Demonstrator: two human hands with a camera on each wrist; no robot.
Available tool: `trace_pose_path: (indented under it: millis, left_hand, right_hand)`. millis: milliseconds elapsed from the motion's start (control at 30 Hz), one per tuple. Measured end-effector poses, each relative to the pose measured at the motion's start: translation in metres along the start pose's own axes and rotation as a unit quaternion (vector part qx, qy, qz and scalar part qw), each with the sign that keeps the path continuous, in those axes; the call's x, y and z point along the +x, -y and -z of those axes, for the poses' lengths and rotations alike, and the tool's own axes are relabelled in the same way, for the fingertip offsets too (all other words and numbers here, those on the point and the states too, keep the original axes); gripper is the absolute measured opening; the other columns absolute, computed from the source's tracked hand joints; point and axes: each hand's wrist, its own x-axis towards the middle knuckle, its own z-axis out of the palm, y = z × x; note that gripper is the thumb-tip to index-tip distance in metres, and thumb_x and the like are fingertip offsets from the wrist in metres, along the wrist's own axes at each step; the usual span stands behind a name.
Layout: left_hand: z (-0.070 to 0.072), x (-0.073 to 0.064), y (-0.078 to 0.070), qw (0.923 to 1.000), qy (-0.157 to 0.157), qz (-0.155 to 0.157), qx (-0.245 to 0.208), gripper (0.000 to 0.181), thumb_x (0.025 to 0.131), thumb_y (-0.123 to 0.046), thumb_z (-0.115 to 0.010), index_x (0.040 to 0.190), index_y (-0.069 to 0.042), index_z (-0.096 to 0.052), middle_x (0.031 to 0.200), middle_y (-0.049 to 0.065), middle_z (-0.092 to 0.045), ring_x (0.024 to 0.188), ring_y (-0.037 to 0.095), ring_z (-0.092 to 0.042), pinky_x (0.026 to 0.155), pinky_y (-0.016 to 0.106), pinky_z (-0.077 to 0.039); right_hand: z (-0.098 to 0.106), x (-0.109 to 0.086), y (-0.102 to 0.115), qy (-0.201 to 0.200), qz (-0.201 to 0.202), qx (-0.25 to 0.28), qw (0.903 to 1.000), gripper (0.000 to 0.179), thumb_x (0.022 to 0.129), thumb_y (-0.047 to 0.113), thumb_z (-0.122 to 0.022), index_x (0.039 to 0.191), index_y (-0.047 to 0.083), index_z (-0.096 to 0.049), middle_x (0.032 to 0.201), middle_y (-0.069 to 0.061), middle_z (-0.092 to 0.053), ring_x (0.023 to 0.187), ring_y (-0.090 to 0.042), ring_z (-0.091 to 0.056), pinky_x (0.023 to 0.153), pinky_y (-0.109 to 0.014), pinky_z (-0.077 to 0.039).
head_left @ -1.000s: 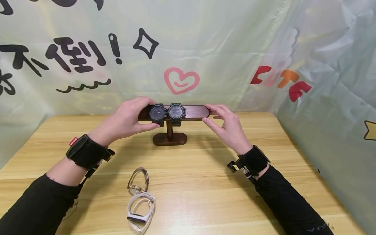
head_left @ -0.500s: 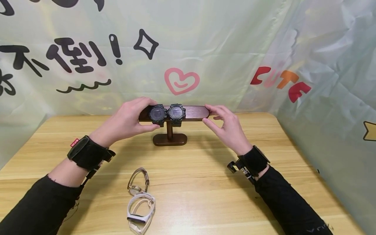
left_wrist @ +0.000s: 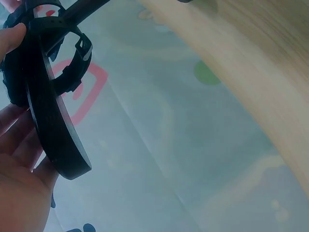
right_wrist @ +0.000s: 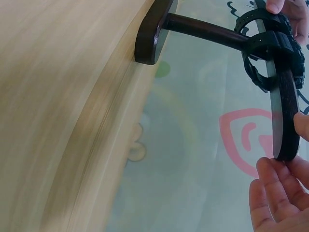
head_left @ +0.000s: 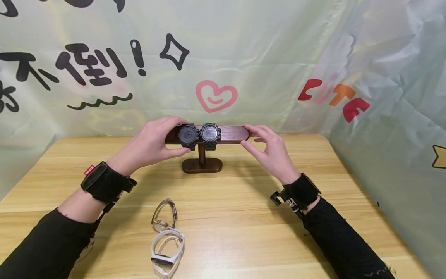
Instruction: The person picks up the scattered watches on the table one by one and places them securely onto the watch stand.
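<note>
A dark wooden watch stand (head_left: 234,133) with a crossbar on a post and an oval base (head_left: 202,166) stands upright at the back of the table. Two black digital wristwatches sit side by side on its bar, a left watch (head_left: 188,134) and a right watch (head_left: 210,133). My left hand (head_left: 148,141) holds the left watch, index finger at its top and thumb at its lower strap. At the bar's right end, my right hand (head_left: 273,155) grips with thumb below and fingers above. In the right wrist view, fingertips (right_wrist: 270,166) meet the bar's end.
Nearer me on the wooden table (head_left: 237,217) lie a thin gold-toned watch (head_left: 161,224) and a white fitness band (head_left: 166,259), with a pale strap overlapping the band. A printed cloth (head_left: 265,77) hangs behind the table and along its right side.
</note>
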Motion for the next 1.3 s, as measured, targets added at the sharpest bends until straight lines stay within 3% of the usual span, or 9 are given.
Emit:
trace_pose_path:
  millis: [600,1033,1300]
  left_hand:
    - [-0.001,-0.005,0.000,0.9993,-0.026,-0.014,-0.025,0.068,0.084,-0.027,-0.095,0.141,-0.008,-0.063,0.130,0.011,-0.071,0.105,0.023,-0.071,0.087,0.045,-0.062]
    - [0.007,-0.011,-0.008,0.9984,-0.048,-0.008,-0.028,0.064,0.087,-0.030,-0.092,0.140,-0.009,-0.064,0.130,0.008,-0.071,0.107,0.021,-0.069,0.088,0.043,-0.062]
    - [0.010,-0.018,-0.015,0.9972,-0.064,-0.025,-0.031,0.061,0.089,-0.025,-0.090,0.141,-0.007,-0.065,0.136,0.008,-0.071,0.121,0.025,-0.069,0.102,0.047,-0.060]
  right_hand:
    - [0.001,0.000,0.000,0.000,0.002,-0.006,1.0000,0.052,0.101,0.023,-0.077,0.149,0.008,-0.063,0.138,-0.014,-0.069,0.124,-0.030,-0.068,0.105,-0.049,-0.060]
    - [0.003,0.000,0.002,0.006,0.003,-0.012,0.9999,0.053,0.102,0.023,-0.076,0.151,0.009,-0.062,0.139,-0.014,-0.068,0.123,-0.030,-0.067,0.105,-0.050,-0.059]
    - [0.005,-0.001,0.002,0.003,0.008,-0.011,0.9999,0.051,0.102,0.022,-0.076,0.149,0.008,-0.063,0.137,-0.015,-0.068,0.124,-0.030,-0.066,0.104,-0.049,-0.059]
